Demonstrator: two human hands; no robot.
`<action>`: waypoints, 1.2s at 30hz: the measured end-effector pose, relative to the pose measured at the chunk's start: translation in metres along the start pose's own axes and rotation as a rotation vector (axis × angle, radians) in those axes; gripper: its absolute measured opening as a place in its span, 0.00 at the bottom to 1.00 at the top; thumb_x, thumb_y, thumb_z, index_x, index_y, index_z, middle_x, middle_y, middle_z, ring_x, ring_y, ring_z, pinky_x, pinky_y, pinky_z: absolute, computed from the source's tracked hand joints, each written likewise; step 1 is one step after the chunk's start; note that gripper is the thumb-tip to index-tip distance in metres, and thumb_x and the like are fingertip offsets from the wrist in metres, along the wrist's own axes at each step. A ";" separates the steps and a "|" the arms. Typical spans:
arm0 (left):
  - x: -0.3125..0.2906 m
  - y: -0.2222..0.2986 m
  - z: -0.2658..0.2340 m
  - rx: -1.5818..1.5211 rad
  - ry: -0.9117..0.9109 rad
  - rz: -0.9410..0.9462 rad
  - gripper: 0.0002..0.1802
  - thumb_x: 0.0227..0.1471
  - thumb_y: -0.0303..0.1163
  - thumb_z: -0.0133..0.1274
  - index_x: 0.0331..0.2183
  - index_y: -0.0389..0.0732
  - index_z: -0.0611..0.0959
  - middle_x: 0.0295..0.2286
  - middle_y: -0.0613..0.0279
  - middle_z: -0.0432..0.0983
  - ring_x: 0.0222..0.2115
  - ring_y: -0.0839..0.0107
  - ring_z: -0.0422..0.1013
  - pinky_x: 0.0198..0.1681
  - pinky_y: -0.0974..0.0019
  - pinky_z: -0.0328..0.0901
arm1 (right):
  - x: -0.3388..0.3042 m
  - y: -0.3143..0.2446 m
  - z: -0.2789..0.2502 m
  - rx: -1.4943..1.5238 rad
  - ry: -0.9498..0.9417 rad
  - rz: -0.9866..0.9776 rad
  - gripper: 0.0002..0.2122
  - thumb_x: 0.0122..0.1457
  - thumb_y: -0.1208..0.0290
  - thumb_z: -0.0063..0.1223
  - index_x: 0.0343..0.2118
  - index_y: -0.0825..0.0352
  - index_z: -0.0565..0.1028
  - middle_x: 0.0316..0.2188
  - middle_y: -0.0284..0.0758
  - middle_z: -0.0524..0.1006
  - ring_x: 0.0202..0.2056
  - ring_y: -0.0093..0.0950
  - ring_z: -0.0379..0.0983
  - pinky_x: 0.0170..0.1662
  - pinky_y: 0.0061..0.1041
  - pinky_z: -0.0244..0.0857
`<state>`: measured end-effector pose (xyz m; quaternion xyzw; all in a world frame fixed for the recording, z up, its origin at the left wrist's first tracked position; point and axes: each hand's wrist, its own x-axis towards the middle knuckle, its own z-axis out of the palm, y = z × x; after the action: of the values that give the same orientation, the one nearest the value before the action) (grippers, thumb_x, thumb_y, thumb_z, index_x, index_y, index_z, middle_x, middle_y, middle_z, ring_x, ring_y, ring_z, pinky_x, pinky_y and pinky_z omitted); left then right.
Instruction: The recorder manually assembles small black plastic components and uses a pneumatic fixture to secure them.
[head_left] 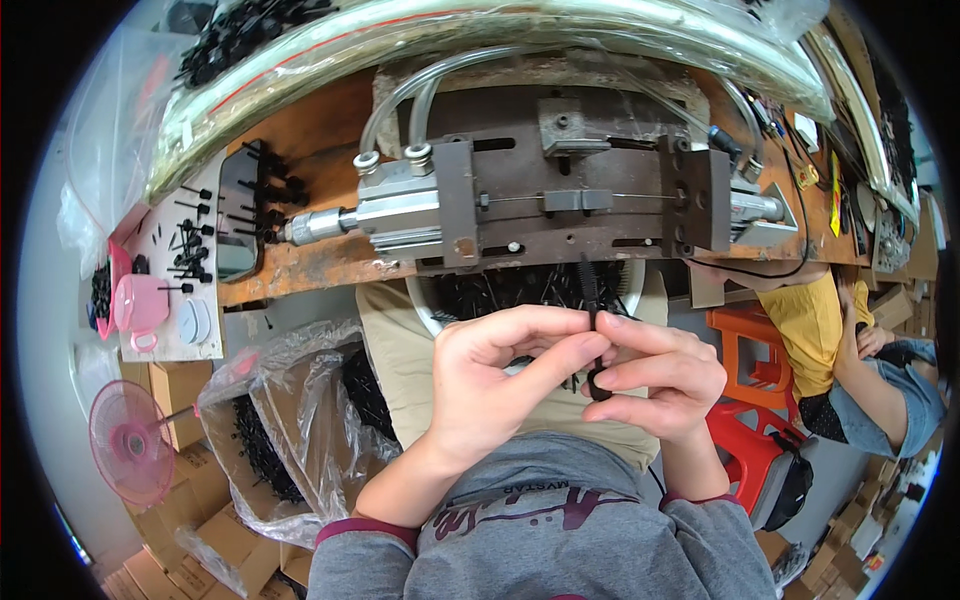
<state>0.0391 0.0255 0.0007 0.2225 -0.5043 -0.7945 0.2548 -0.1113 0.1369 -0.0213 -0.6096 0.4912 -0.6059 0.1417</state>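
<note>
A slim black rod-like part (590,285) with a rounded knob at its lower end stands nearly upright between my fingertips. My left hand (490,370) pinches its middle with thumb and forefinger. From the other side my right hand (665,375) grips it, fingers curled around the knob end. The exact kind of part cannot be made out. Just beyond its tip is the front edge of a metal bench fixture (520,240), with a clamp block (577,201) at its centre. Below the part, in my lap, a white-rimmed tub (425,305) holds many black pieces, partly hidden by my hands.
Air cylinders (400,215) with clear hoses flank the fixture. Black parts lie at left beside a pink cup (142,303). A plastic-lined box (300,420) and pink fan (132,442) are lower left. At right are red stools (745,450) and another person's arm (865,370).
</note>
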 end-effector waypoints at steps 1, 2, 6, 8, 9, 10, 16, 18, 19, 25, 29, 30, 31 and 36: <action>0.000 0.000 -0.001 -0.034 -0.016 -0.013 0.08 0.53 0.20 0.58 0.37 0.29 0.83 0.32 0.54 0.81 0.33 0.72 0.78 0.37 0.71 0.73 | 0.000 -0.001 0.001 -0.018 0.002 -0.004 0.18 0.36 0.69 0.76 0.30 0.70 0.80 0.45 0.55 0.77 0.29 0.29 0.80 0.32 0.23 0.75; -0.001 0.002 -0.001 -0.068 -0.039 -0.023 0.08 0.53 0.19 0.57 0.38 0.29 0.82 0.33 0.53 0.81 0.33 0.71 0.78 0.38 0.71 0.73 | 0.000 -0.004 0.001 -0.043 0.008 -0.012 0.18 0.35 0.68 0.77 0.30 0.70 0.80 0.45 0.54 0.77 0.29 0.28 0.80 0.33 0.23 0.75; -0.001 -0.001 0.001 -0.236 -0.127 -0.011 0.09 0.57 0.20 0.53 0.41 0.29 0.80 0.34 0.51 0.81 0.36 0.69 0.77 0.41 0.68 0.73 | 0.003 -0.013 -0.004 -0.138 0.009 -0.053 0.20 0.34 0.67 0.77 0.30 0.69 0.80 0.44 0.53 0.78 0.28 0.28 0.79 0.32 0.22 0.74; 0.002 -0.002 0.002 -0.255 -0.149 -0.026 0.10 0.57 0.21 0.53 0.41 0.29 0.80 0.34 0.51 0.80 0.36 0.69 0.77 0.41 0.68 0.73 | 0.003 -0.015 -0.005 -0.165 0.026 -0.065 0.20 0.34 0.68 0.77 0.31 0.69 0.80 0.44 0.53 0.78 0.28 0.29 0.79 0.32 0.22 0.73; 0.003 -0.002 0.002 -0.262 -0.152 -0.034 0.10 0.57 0.21 0.53 0.41 0.29 0.80 0.34 0.51 0.80 0.37 0.69 0.77 0.41 0.68 0.73 | 0.002 -0.017 -0.007 -0.197 0.027 -0.074 0.20 0.34 0.68 0.77 0.32 0.69 0.80 0.44 0.53 0.78 0.29 0.29 0.79 0.33 0.22 0.73; 0.004 -0.001 0.007 -0.286 -0.156 -0.051 0.10 0.58 0.22 0.53 0.42 0.28 0.80 0.35 0.51 0.80 0.37 0.69 0.77 0.41 0.68 0.74 | 0.003 -0.019 -0.010 -0.230 0.027 -0.084 0.20 0.34 0.69 0.77 0.32 0.69 0.80 0.43 0.52 0.78 0.29 0.29 0.79 0.33 0.22 0.73; 0.003 0.005 0.012 -0.156 -0.166 -0.105 0.12 0.58 0.24 0.52 0.44 0.29 0.80 0.36 0.52 0.80 0.36 0.69 0.78 0.40 0.68 0.74 | -0.002 -0.021 -0.011 -0.283 0.045 -0.119 0.19 0.34 0.70 0.76 0.33 0.67 0.82 0.45 0.49 0.78 0.28 0.28 0.78 0.30 0.21 0.71; 0.004 0.005 0.012 -0.150 -0.170 -0.112 0.13 0.58 0.24 0.52 0.44 0.29 0.80 0.37 0.52 0.80 0.37 0.68 0.77 0.40 0.67 0.74 | -0.003 -0.019 -0.010 -0.294 0.054 -0.129 0.19 0.34 0.71 0.76 0.33 0.66 0.82 0.45 0.48 0.77 0.28 0.27 0.77 0.29 0.20 0.70; 0.004 0.003 0.012 -0.144 -0.170 -0.112 0.13 0.58 0.24 0.52 0.44 0.29 0.79 0.37 0.52 0.80 0.37 0.68 0.77 0.40 0.67 0.74 | -0.003 -0.018 -0.010 -0.304 0.050 -0.127 0.19 0.34 0.71 0.76 0.33 0.65 0.82 0.46 0.48 0.77 0.28 0.27 0.77 0.29 0.20 0.69; 0.006 0.003 0.014 -0.135 -0.160 -0.106 0.12 0.58 0.24 0.52 0.44 0.29 0.80 0.37 0.52 0.80 0.37 0.69 0.77 0.41 0.67 0.74 | -0.003 -0.018 -0.015 -0.355 0.027 -0.142 0.18 0.34 0.71 0.76 0.33 0.64 0.82 0.46 0.47 0.77 0.28 0.27 0.78 0.29 0.19 0.69; 0.004 0.009 0.010 -0.137 -0.149 -0.077 0.11 0.57 0.22 0.53 0.43 0.28 0.80 0.35 0.52 0.80 0.36 0.67 0.78 0.41 0.66 0.73 | 0.002 -0.023 -0.013 -0.408 0.018 -0.135 0.20 0.34 0.69 0.76 0.34 0.66 0.81 0.46 0.48 0.77 0.28 0.30 0.79 0.30 0.21 0.70; 0.005 0.017 0.005 -0.081 -0.130 -0.018 0.11 0.57 0.22 0.53 0.42 0.28 0.80 0.35 0.52 0.80 0.35 0.66 0.78 0.41 0.66 0.73 | 0.005 -0.023 -0.009 -0.399 0.020 -0.142 0.21 0.34 0.69 0.77 0.34 0.66 0.81 0.47 0.49 0.76 0.28 0.31 0.79 0.30 0.21 0.71; 0.006 0.026 0.000 -0.025 -0.108 0.039 0.11 0.56 0.21 0.53 0.42 0.28 0.80 0.34 0.51 0.80 0.35 0.66 0.78 0.40 0.65 0.73 | 0.001 -0.025 -0.007 -0.355 0.063 -0.101 0.21 0.38 0.69 0.74 0.37 0.69 0.80 0.45 0.52 0.77 0.30 0.30 0.81 0.31 0.20 0.73; 0.026 0.102 -0.049 0.531 0.349 0.827 0.06 0.50 0.16 0.53 0.34 0.29 0.79 0.30 0.48 0.81 0.31 0.62 0.78 0.41 0.63 0.72 | -0.019 -0.016 -0.008 -0.294 0.196 -0.021 0.18 0.54 0.66 0.57 0.43 0.75 0.74 0.47 0.58 0.72 0.22 0.34 0.79 0.31 0.26 0.73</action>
<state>0.0676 -0.0612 0.0725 0.1906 -0.6843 -0.4232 0.5624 -0.1079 0.1624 -0.0187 -0.5669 0.5795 -0.5854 -0.0039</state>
